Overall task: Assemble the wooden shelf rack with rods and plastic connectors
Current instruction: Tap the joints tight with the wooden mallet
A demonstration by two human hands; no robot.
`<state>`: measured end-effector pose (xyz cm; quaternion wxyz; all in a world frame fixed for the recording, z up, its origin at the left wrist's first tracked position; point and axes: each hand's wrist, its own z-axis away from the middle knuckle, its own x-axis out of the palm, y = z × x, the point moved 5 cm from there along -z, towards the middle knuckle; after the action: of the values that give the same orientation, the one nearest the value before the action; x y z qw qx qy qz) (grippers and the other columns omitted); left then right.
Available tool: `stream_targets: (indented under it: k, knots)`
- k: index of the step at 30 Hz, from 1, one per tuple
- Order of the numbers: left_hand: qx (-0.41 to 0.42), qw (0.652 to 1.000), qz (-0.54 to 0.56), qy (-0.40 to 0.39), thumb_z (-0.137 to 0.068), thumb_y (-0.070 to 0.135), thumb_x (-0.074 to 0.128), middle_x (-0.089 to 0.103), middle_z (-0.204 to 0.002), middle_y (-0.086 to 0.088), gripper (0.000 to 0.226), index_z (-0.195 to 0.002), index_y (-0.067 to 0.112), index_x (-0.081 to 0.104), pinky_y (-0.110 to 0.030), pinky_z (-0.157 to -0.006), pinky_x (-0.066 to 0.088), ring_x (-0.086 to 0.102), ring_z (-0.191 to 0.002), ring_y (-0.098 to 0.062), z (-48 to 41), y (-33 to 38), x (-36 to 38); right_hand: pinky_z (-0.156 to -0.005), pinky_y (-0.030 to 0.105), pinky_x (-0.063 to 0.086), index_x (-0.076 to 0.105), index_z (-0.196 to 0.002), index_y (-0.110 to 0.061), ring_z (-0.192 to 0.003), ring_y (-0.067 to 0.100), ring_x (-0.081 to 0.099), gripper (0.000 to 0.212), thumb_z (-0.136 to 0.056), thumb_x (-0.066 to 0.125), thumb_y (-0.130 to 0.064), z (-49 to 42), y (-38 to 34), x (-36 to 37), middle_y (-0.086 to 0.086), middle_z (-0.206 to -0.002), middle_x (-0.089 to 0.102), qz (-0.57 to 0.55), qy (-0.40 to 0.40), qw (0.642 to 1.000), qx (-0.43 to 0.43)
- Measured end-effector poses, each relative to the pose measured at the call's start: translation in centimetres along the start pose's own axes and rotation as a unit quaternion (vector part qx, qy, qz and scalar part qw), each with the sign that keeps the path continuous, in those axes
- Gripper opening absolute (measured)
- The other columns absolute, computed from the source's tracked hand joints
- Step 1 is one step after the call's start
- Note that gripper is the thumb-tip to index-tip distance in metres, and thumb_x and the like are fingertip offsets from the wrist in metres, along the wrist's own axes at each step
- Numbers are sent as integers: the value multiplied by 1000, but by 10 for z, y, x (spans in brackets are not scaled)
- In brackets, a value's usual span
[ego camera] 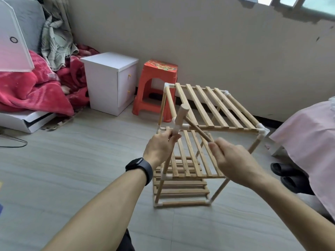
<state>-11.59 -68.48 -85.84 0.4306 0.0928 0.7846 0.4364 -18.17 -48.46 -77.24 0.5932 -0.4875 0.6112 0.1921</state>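
Two bare forearms reach forward from the bottom edge. The left grip [162, 144], back of the hand facing the viewer and a black watch [140, 168] on its wrist, has fingers curled round the lower end of one short pale rod [180, 115], which tilts up and away from it. The right grip [233, 160], also seen from the back, is closed round the near end of one thinner dark rod [198, 129], whose far end meets the pale rod just right of the left grip. The wooden rack [208, 107] stands on the floor [81, 160] directly beyond and beneath both grips. It has three slatted shelves, one above another, joined at the corners by white plastic connectors [262, 130]; one corner connector sits just beside the left grip. Beyond the left grip stands one red stool [155, 84]. Farther left of it is one white cabinet [107, 82] with two yellow knobs, then a red blanket [36, 86]. Right of the right grip lie two black slippers [288, 175] beside a pink cloth [308, 134].
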Motion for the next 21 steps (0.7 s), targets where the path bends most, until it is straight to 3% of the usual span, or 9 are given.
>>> stream_targets:
  k: [4,5,7,8,11,13,15,21]
  knots:
    - [5,1000,-4,-3,-103,54,42,73,-95,-2,40,-108,21,65,-46,-75,56,68,-84,-24,0,0,1,-32,21,32,51,-90,-17,-34,9,42,29,-107,36,-36,1,-8,-20,-4,-51,47,-112,175,977,-42]
    - [6,1000,-2,-3,-103,54,42,73,-94,-1,40,-108,21,65,-46,-75,56,68,-85,-24,-1,0,2,-33,21,32,50,-90,-19,-34,8,43,30,-107,34,-39,-2,-10,-18,-4,-51,48,-92,153,983,-36]
    - [3,1000,-1,1,-103,53,43,73,-94,-1,39,-108,21,66,-46,-76,57,68,-86,-23,0,0,1,-37,22,37,49,-87,-25,-37,7,45,32,-107,32,-44,-6,-8,-3,-4,-56,53,11,24,1000,-2]
    - [2,1000,-3,4,-103,53,43,73,-95,-1,39,-108,21,66,-46,-77,57,68,-86,-23,0,0,1,-38,23,38,49,-85,-27,-38,7,45,32,-107,33,-44,-6,-6,-1,-4,-57,53,21,15,1000,5]
    - [7,1000,-7,-1,-103,54,42,73,-94,0,40,-107,21,65,-46,-76,57,69,-85,-23,-1,-2,1,-31,27,34,49,-86,-24,-34,11,43,30,-106,34,-41,-1,-14,-14,-4,-50,48,-70,152,985,-47]
    - [14,1000,-7,0,-103,54,42,73,-93,1,40,-107,21,65,-47,-76,57,69,-85,-22,-1,-2,2,-32,31,37,45,-87,-26,-35,11,42,29,-107,31,-42,0,-14,-6,-3,-52,49,-53,119,991,-41]
    - [15,1000,-7,10,-103,52,42,73,-92,1,38,-105,22,65,-46,-75,57,69,-85,-22,-1,-2,1,-40,30,43,45,-84,-30,-41,10,47,31,-108,30,-44,-1,-8,8,-2,-57,55,45,19,999,4]
    - [1,999,-35,36,-103,55,36,71,-89,-1,40,-109,23,59,-49,-68,56,66,-78,-25,-7,-9,-3,-35,21,32,50,-84,-23,-35,8,42,30,-108,37,-35,7,23,-12,-4,-52,49,-109,144,983,43]
